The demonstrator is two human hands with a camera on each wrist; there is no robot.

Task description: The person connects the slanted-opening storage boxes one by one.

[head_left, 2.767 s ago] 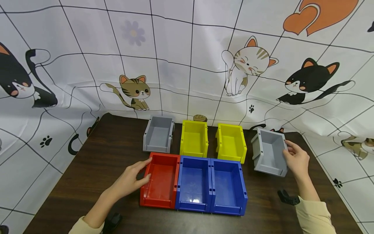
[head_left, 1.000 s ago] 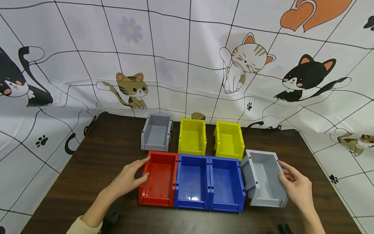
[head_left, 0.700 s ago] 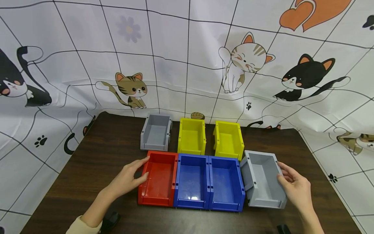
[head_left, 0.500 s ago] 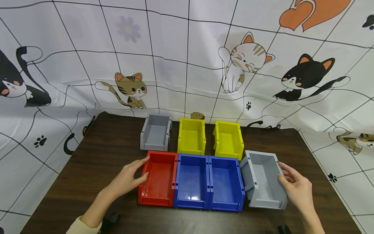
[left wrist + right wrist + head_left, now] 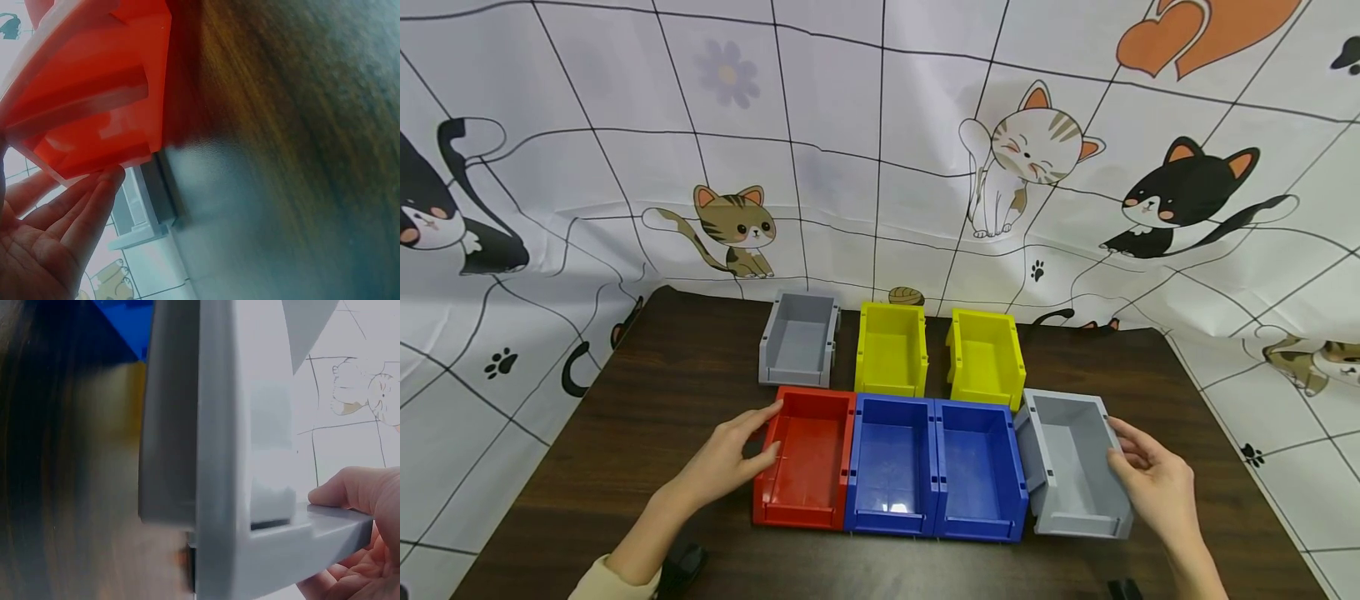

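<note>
My right hand [image 5: 1157, 487] pinches the right rim of a light grey bin [image 5: 1075, 467], with the thumb over the edge and the fingers outside. This bin hangs close over the table, directly right of the right blue bin [image 5: 976, 471]; in the right wrist view the grey bin [image 5: 219, 450] fills the middle. My left hand [image 5: 722, 458] touches the left side of a red bin [image 5: 805, 454] with nearly straight fingers. In the left wrist view, the fingertips lie against the outer wall of the red bin [image 5: 94, 94]. Between red and right blue stands another blue bin [image 5: 895, 458].
Behind the front row stand a second grey bin [image 5: 800, 337] and two yellow bins, one in the middle [image 5: 891, 346] and one to the right [image 5: 987, 354]. The dark wooden table [image 5: 647, 400] ends at a cat-print curtain [image 5: 865, 167].
From the back right, my right hand has brought the grey bin forward and left to beside the blue bin; lately it shifted only slightly left. The left hand stays at the red bin.
</note>
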